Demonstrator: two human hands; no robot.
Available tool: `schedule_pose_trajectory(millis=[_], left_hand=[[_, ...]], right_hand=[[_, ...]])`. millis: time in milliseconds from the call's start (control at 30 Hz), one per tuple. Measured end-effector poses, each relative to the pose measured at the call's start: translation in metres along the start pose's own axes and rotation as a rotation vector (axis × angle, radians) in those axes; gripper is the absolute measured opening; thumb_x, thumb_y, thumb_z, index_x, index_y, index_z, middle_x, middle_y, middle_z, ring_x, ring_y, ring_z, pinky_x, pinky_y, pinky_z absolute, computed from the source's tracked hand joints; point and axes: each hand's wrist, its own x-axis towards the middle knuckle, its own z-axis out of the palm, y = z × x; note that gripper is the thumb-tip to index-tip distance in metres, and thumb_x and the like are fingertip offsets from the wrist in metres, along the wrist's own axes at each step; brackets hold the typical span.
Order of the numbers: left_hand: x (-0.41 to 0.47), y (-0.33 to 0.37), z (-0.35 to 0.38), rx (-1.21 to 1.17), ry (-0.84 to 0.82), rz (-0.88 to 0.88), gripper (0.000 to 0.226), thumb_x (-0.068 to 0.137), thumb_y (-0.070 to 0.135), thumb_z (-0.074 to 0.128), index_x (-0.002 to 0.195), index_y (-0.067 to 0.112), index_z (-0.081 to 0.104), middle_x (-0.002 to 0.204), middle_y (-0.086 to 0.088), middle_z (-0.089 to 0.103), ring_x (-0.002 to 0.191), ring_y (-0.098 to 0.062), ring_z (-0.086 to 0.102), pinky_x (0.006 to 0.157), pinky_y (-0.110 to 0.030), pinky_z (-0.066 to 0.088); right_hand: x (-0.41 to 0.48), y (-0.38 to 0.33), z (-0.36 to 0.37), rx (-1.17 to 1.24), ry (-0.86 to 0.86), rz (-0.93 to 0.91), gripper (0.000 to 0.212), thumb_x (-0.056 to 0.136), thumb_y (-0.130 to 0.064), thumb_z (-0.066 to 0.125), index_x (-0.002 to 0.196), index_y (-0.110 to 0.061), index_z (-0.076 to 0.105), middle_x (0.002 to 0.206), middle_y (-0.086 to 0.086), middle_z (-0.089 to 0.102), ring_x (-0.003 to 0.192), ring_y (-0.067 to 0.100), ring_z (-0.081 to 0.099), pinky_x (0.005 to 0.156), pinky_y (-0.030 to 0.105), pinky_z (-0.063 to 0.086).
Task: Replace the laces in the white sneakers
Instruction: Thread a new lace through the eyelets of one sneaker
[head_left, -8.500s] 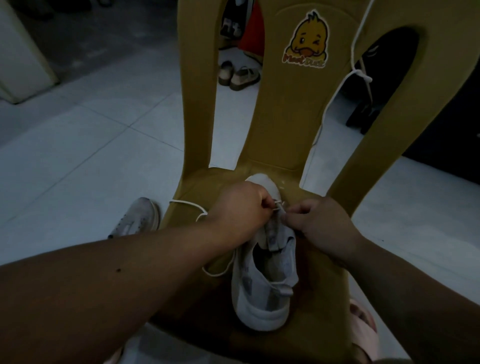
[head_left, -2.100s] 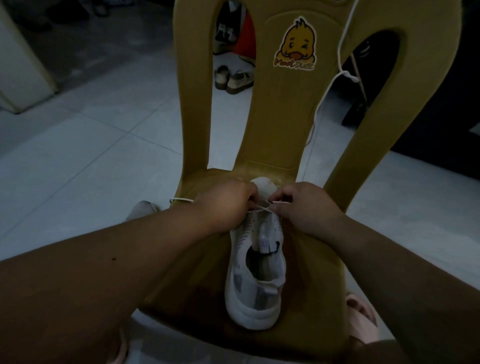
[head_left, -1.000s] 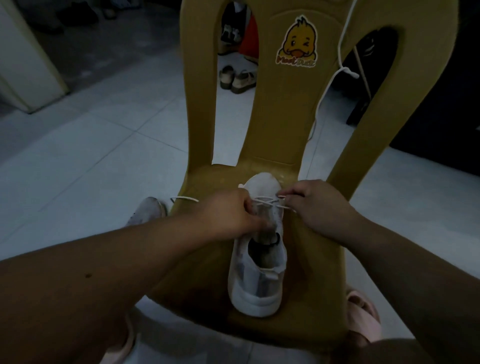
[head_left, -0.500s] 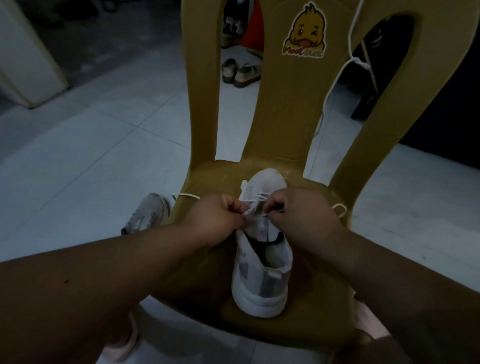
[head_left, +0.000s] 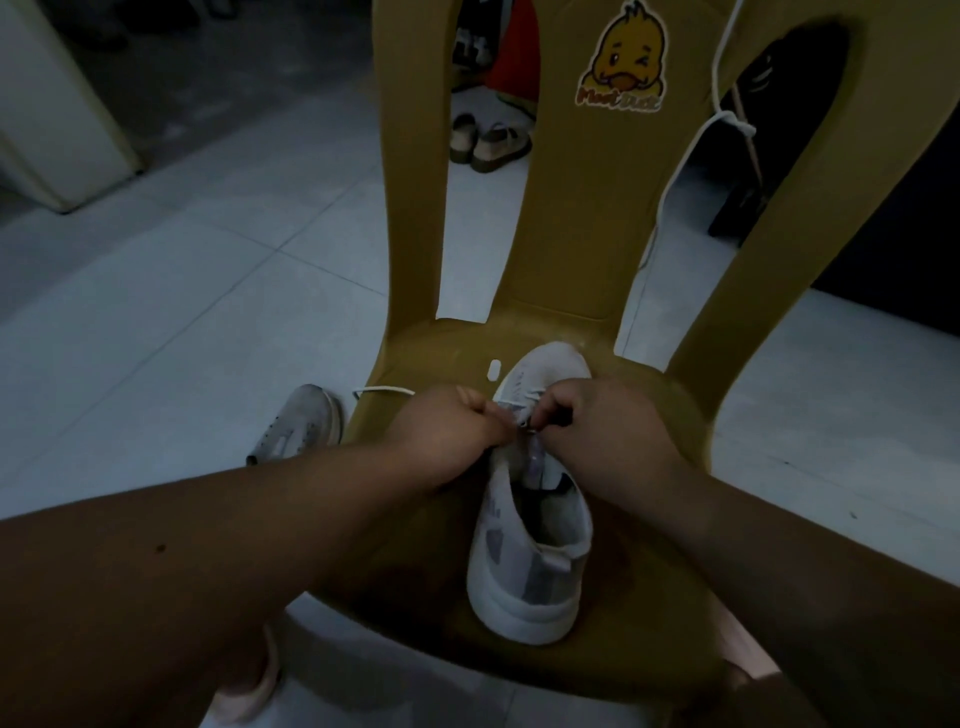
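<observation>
Close to us, a white shoe (head_left: 530, 545) sits on the seat of a yellow chair (head_left: 415, 545), heel near us, toe far. Over its middle, our left hand (head_left: 452, 441) and right hand (head_left: 597, 431) are curled tight, and each seems to pinch the white lace (head_left: 511, 406). We think we are threading the lace through the holes. Next we likely need to pull it snug and find the next hole. On the floor to the left lies the other shoe (head_left: 298, 426). Another string (head_left: 680, 171) hangs on the chair back, far away.

Sneaker (head_left: 530, 561) on chair (head_left: 675, 571); second sneaker (head_left: 301, 423) left, on floor (head_left: 182, 312).
</observation>
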Motion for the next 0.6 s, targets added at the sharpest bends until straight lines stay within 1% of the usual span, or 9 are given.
schedule_pose_trajectory(millis=[33,100,200,233,300,367,467,600], left_hand=[[0.0002,0.0010,0.0001,0.089,0.022,0.054,0.005,0.088,0.029,0.062,0.085,0.029,0.066,0.086,0.009,0.066,0.081,-0.006,0.061,0.065,-0.022,0.047],[0.0015,0.0019,0.0002,0.155,0.043,0.108,0.002,0.086,0.034,0.063,0.087,0.032,0.065,0.086,0.013,0.065,0.075,0.000,0.058,0.060,-0.019,0.043],[0.0023,0.0030,0.0004,0.203,0.042,0.123,0.015,0.082,0.039,0.067,0.094,0.031,0.064,0.089,0.014,0.065,0.071,0.001,0.057,0.055,-0.018,0.040],[0.0031,0.0029,0.0003,0.214,0.036,0.127,0.017,0.081,0.041,0.068,0.095,0.032,0.063,0.092,0.014,0.065,0.073,0.001,0.057,0.056,-0.018,0.042],[0.0033,0.0026,-0.0007,0.221,0.028,0.134,0.020,0.080,0.042,0.070,0.096,0.033,0.062,0.096,0.014,0.065,0.081,-0.001,0.060,0.063,-0.020,0.048],[0.0037,0.0014,-0.0019,0.215,0.015,0.138,0.021,0.080,0.041,0.070,0.097,0.033,0.062,0.098,0.014,0.066,0.086,-0.002,0.061,0.069,-0.021,0.050],[0.0037,0.0007,-0.0036,0.205,-0.001,0.141,0.022,0.081,0.039,0.069,0.101,0.030,0.064,0.098,0.013,0.066,0.088,-0.002,0.061,0.076,-0.023,0.051],[0.0044,0.0009,-0.0063,0.187,-0.026,0.125,0.021,0.084,0.037,0.067,0.103,0.028,0.067,0.096,0.012,0.068,0.086,-0.004,0.063,0.078,-0.027,0.054]], right_hand=[[-0.0015,0.0002,-0.0008,0.034,0.015,-0.003,0.025,0.085,-0.018,0.062,0.074,-0.040,0.057,0.079,-0.021,0.057,0.074,-0.002,0.052,0.066,0.012,0.040],[-0.0041,0.0009,-0.0013,0.109,0.046,0.005,0.028,0.086,-0.017,0.064,0.070,-0.039,0.055,0.071,-0.024,0.053,0.067,-0.007,0.050,0.059,0.006,0.033],[-0.0053,0.0031,0.0002,0.210,0.072,0.036,0.032,0.085,-0.014,0.064,0.066,-0.037,0.054,0.071,-0.022,0.055,0.069,-0.006,0.052,0.062,0.011,0.037],[-0.0054,0.0036,0.0006,0.232,0.078,0.049,0.033,0.085,-0.013,0.064,0.065,-0.037,0.054,0.072,-0.021,0.056,0.069,-0.005,0.052,0.061,0.012,0.037],[-0.0050,0.0040,0.0014,0.276,0.089,0.074,0.033,0.085,-0.012,0.065,0.064,-0.035,0.054,0.072,-0.020,0.057,0.068,-0.005,0.052,0.057,0.010,0.034],[-0.0046,0.0040,0.0022,0.330,0.099,0.098,0.032,0.085,-0.012,0.066,0.064,-0.034,0.055,0.072,-0.019,0.058,0.068,-0.004,0.053,0.055,0.009,0.033],[-0.0044,0.0045,0.0039,0.409,0.111,0.117,0.029,0.084,-0.011,0.067,0.065,-0.031,0.057,0.074,-0.016,0.061,0.069,-0.002,0.055,0.056,0.009,0.036],[-0.0043,0.0065,0.0045,0.491,0.123,0.136,0.026,0.084,-0.008,0.067,0.066,-0.026,0.061,0.076,-0.012,0.063,0.066,-0.003,0.055,0.051,0.000,0.036]])
